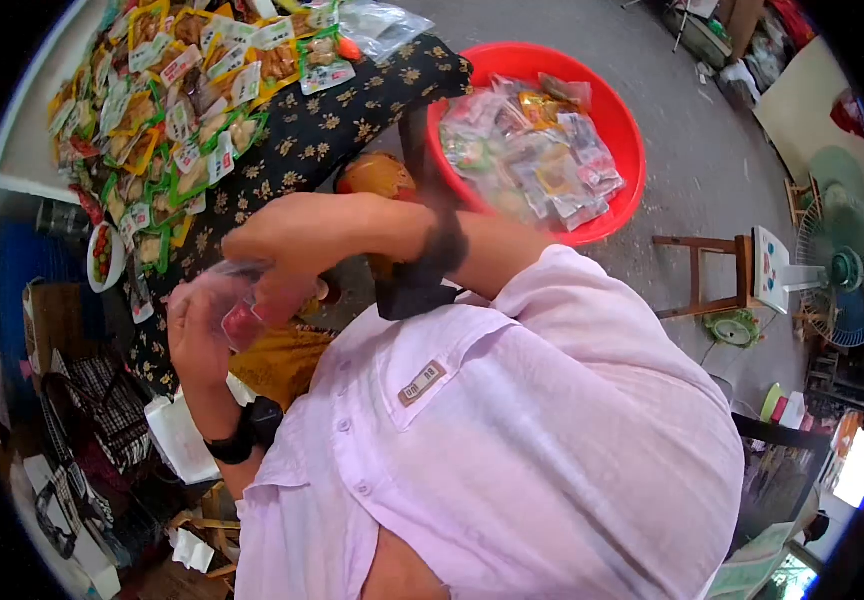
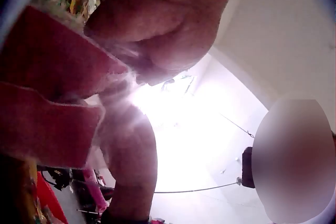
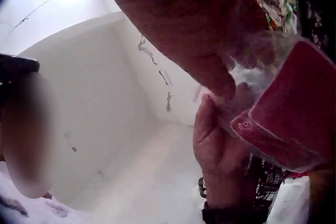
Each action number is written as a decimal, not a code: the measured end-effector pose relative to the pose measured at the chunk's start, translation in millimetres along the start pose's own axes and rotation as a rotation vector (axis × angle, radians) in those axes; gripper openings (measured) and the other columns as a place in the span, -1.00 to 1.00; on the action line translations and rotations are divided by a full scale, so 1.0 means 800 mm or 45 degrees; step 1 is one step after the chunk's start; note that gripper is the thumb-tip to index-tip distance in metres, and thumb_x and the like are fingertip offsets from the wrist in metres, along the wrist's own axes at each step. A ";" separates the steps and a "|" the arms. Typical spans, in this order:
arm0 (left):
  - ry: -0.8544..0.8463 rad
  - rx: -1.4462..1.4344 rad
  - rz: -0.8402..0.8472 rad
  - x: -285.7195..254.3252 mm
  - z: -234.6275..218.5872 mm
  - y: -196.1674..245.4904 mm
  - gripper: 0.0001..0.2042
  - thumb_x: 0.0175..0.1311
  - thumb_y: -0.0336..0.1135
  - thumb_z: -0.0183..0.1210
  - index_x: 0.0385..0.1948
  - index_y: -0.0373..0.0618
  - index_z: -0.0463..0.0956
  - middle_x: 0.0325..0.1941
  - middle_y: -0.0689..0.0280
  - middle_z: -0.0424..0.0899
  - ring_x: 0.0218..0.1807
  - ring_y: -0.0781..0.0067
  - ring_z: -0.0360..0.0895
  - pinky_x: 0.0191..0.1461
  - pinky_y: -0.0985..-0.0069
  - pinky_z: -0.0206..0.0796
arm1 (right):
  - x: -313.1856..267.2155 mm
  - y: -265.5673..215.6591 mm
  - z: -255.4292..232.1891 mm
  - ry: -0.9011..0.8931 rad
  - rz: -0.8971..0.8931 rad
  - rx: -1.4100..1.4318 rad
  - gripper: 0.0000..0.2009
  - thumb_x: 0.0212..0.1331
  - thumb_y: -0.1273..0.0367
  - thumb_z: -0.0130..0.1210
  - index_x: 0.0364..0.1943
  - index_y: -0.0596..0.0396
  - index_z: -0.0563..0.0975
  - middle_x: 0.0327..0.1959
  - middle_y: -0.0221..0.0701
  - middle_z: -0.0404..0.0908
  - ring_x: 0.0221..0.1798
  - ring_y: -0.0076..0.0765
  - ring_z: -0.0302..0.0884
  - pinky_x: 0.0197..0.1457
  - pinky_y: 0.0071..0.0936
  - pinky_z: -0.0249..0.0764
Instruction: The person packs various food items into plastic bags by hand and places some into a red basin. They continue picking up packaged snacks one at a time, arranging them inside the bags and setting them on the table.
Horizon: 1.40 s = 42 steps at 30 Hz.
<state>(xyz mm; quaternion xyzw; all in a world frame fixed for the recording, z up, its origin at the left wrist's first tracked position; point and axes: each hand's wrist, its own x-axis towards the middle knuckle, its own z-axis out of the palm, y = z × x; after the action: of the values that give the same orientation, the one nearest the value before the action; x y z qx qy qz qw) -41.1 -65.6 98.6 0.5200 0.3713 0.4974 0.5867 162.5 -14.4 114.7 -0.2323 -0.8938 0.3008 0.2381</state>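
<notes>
A clear plastic bag [image 1: 235,300] with red packets [image 3: 294,124] inside is held up in front of the person's chest, pinched between both hands. The left hand [image 1: 197,335] grips it from below, the right hand [image 1: 282,245] from above; its fingers hide most of the bag. Beyond lie a heap of snack packets [image 1: 172,90] on a patterned cloth [image 1: 332,125] and, to the right, a red basin [image 1: 552,130], its near-left rim cut off by the forearm.
</notes>
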 end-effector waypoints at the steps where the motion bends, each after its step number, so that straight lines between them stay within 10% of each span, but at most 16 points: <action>1: 0.000 -0.019 -0.061 0.001 0.012 0.007 -0.81 0.14 -0.39 -0.16 -0.36 -0.33 0.36 -0.32 0.10 0.48 -0.26 0.32 0.44 -0.12 0.44 0.25 | -0.001 0.002 0.001 -0.065 0.036 -0.009 -0.77 -0.16 0.27 0.01 -0.47 0.16 0.41 -0.54 -0.18 0.44 -0.43 -0.04 0.39 -0.41 -0.29 0.29; 17: -0.286 -0.065 -0.132 0.040 0.036 -0.038 -0.87 0.14 -0.40 -0.14 -0.36 -0.26 0.31 -0.25 0.20 0.44 -0.13 0.36 0.38 0.00 0.46 0.19 | -0.164 0.043 -0.115 0.314 0.285 -0.183 -0.92 -0.07 0.47 -0.06 -0.48 0.18 0.36 -0.51 -0.24 0.36 -0.39 -0.18 0.35 -0.36 -0.41 0.27; 28: -0.099 0.168 -0.613 0.039 -0.015 -0.123 -0.87 0.13 -0.34 -0.10 -0.34 -0.16 0.33 -0.31 0.31 0.44 -0.22 0.53 0.38 -0.12 0.60 0.20 | -0.400 0.262 -0.082 -0.009 1.401 -0.842 -0.85 -0.10 0.46 -0.18 -0.45 0.11 0.43 -0.45 -0.18 0.48 -0.38 -0.04 0.43 -0.35 -0.24 0.31; 42: 0.081 0.333 -0.846 0.041 -0.028 -0.157 -0.87 0.11 -0.25 -0.05 -0.40 -0.06 0.30 -0.34 0.37 0.43 -0.23 0.48 0.39 -0.13 0.53 0.21 | -0.604 0.304 -0.199 0.617 1.962 -1.549 -0.81 -0.09 0.41 -0.19 -0.36 0.00 0.43 -0.29 -0.22 0.45 -0.20 -0.09 0.39 -0.19 -0.09 0.28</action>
<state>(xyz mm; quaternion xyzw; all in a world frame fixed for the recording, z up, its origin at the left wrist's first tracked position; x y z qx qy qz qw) -29.8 -24.2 -25.8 0.4258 0.5986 0.2438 0.6332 694.8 -43.3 -69.2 -0.8830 -0.4294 -0.1896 -0.0047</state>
